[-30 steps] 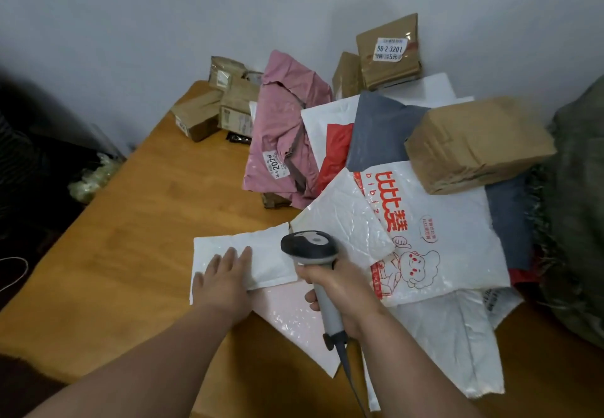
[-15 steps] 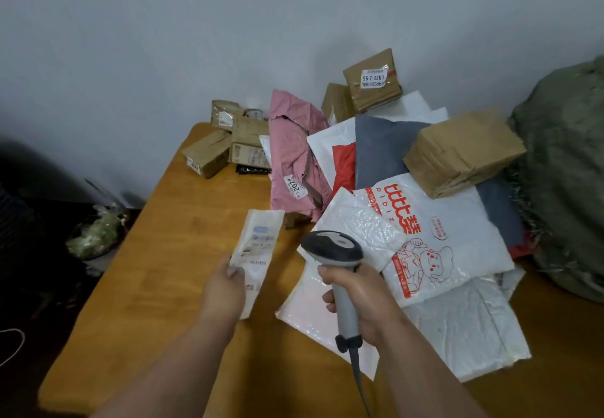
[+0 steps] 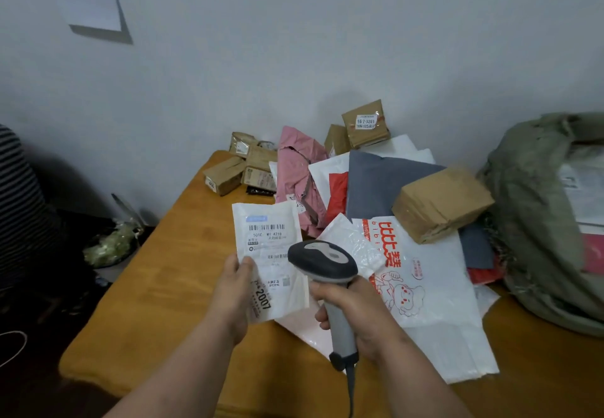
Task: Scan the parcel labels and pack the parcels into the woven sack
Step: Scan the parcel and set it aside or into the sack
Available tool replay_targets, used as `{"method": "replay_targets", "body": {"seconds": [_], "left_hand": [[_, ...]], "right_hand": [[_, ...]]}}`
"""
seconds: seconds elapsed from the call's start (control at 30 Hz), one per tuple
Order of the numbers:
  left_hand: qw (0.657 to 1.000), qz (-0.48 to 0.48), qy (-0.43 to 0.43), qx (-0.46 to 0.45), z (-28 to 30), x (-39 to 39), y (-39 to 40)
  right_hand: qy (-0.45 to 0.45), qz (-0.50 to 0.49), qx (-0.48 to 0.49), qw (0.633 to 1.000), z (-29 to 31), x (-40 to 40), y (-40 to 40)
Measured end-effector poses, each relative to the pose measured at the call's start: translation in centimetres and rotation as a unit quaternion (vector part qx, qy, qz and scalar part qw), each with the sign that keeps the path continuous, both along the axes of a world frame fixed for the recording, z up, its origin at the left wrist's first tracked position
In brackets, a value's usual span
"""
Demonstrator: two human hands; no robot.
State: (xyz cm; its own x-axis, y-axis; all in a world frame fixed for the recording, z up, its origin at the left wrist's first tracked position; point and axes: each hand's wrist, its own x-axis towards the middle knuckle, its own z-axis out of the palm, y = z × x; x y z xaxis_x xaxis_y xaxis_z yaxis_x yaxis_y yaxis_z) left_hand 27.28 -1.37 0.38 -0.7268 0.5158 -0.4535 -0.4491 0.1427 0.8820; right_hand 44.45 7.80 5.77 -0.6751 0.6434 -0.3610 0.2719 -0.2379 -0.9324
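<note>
left hand (image 3: 232, 290): pinched white parcel (image 3: 270, 254), label up, above table (image 3: 153, 287)
right hand (image 3: 351, 306): gripped scanner (image 3: 322, 264), just right of parcel
sack (image 3: 539, 221): table's right end

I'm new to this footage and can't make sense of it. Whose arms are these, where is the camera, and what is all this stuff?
There is no machine here: a person works with bare hands, and the one camera sits on their head, looking forward and down, so the arms reach in from the bottom.

The left hand holds up a small white parcel with its printed label and barcodes facing the camera. The right hand has its fingers wrapped round the handle of a grey barcode scanner, whose head sits close beside that label.

On the wooden table lies a pile of parcels: a pink bag, a grey bag, a white bag with red print and brown taped boxes such as this box. At the right edge stands the green woven sack, which already holds something.
</note>
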Motion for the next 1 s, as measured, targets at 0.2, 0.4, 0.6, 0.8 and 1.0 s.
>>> {"method": "replay_targets", "body": {"seconds": [0.2,0.4,0.6,0.8,1.0], "left_hand": [[1.000,-0.002,0.021,-0.007,0.4,3.7,0.5],[1.000,0.007,0.006,-0.007,0.4,6.5,0.9],[1.000,0.007,0.007,-0.013,0.0,8.2,1.3],[1.000,0.007,0.011,-0.018,-0.4,9.6,2.1],[1.000,0.014,0.011,-0.013,-0.3,10.4,2.8]], "right_hand": [[0.023,-0.003,0.006,1.000,0.8,3.6,-0.3],[0.034,-0.037,-0.025,0.998,0.8,6.7,0.1],[0.017,-0.014,-0.031,0.999,0.0,8.7,0.3],[0.010,-0.020,-0.038,0.999,-0.2,10.0,0.9],[-0.010,-0.029,-0.035,0.999,-0.6,11.0,1.6]]}}
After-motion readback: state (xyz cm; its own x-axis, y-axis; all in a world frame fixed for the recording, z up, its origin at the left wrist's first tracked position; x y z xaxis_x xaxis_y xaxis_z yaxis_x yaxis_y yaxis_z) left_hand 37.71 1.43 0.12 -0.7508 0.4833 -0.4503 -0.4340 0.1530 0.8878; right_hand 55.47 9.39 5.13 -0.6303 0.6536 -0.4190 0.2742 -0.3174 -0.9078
